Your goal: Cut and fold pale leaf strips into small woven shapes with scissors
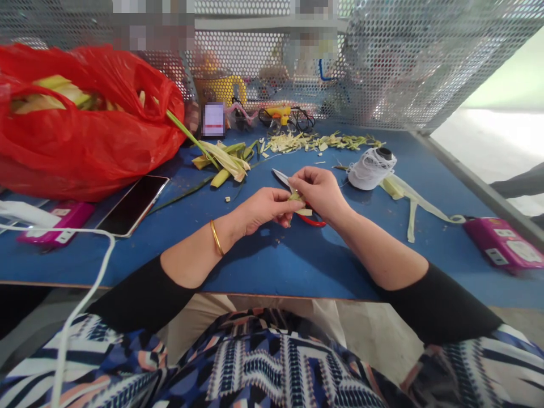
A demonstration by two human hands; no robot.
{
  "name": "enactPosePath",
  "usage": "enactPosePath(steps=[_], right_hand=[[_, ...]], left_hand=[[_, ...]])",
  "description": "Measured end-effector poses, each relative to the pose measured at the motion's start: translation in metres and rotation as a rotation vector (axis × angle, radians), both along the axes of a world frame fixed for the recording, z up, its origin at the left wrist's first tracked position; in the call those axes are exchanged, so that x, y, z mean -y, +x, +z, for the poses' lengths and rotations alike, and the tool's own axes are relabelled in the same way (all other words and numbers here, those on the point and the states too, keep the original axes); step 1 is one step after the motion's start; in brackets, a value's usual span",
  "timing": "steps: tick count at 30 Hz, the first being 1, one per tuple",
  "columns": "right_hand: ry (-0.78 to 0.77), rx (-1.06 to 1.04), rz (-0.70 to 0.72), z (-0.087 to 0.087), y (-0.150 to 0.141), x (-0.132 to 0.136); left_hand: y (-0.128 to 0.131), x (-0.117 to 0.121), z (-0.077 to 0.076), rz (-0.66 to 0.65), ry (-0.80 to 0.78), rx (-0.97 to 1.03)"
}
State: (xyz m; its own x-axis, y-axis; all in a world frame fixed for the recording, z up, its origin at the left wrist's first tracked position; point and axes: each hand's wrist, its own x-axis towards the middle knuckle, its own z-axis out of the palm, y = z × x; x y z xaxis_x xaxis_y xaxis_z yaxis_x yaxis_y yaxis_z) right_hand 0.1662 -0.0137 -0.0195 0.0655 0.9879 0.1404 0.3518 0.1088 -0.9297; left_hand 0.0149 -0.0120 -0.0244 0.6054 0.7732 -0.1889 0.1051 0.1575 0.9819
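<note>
Over the middle of the blue table, my left hand (pixel 272 207) pinches a small pale-green piece of husk-like leaf (pixel 296 195) between thumb and fingers. My right hand (pixel 318 190) meets it from the other side, its fingertips closed on the same piece; the fingers partly cover it. Beneath my hands lie scissors (pixel 280 176), blades toward the back left and red handles partly hidden. A spool of white thread (pixel 369 170) stands tilted to the right of my right hand. Several husk strips and stalks (pixel 225 161) lie behind my left hand.
A large red plastic bag (pixel 93 136) of husks fills the back left. A dark phone (pixel 136 204) and a purple packet (pixel 63 221) lie left, near a white cable (pixel 96 277). Cut scraps (pixel 293 141) and a yellow glue gun (pixel 278 113) lie behind; another purple packet (pixel 504 241) sits right.
</note>
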Motion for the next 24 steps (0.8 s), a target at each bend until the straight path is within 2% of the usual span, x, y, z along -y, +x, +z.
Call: enactPosePath(steps=[5, 9, 12, 15, 17, 18, 21, 24], right_hand=[[0.007, -0.055, 0.023, -0.004, -0.004, 0.002], [-0.002, -0.057, -0.008, -0.008, -0.005, 0.000], [0.080, 0.024, -0.068, -0.004, 0.001, -0.003], [0.364, 0.185, -0.193, 0.007, 0.004, 0.002], [0.503, 0.277, -0.196, 0.014, 0.002, 0.010], [0.521, 0.315, -0.155, 0.015, 0.000, 0.015], [0.372, 0.397, 0.002, 0.010, -0.011, 0.023], [0.126, 0.315, 0.071, -0.004, -0.019, 0.022]], left_hand=[[0.002, 0.004, -0.003, -0.050, 0.016, 0.001], [0.001, 0.004, -0.001, -0.050, -0.057, 0.016], [0.000, 0.000, 0.002, 0.088, -0.169, 0.061], [-0.001, -0.005, 0.006, 0.305, -0.243, 0.147], [-0.003, -0.009, 0.008, 0.424, -0.256, 0.217], [-0.003, -0.011, 0.008, 0.468, -0.254, 0.254], [-0.002, -0.012, 0.008, 0.547, -0.230, 0.342], [0.003, -0.008, 0.005, 0.566, -0.204, 0.374]])
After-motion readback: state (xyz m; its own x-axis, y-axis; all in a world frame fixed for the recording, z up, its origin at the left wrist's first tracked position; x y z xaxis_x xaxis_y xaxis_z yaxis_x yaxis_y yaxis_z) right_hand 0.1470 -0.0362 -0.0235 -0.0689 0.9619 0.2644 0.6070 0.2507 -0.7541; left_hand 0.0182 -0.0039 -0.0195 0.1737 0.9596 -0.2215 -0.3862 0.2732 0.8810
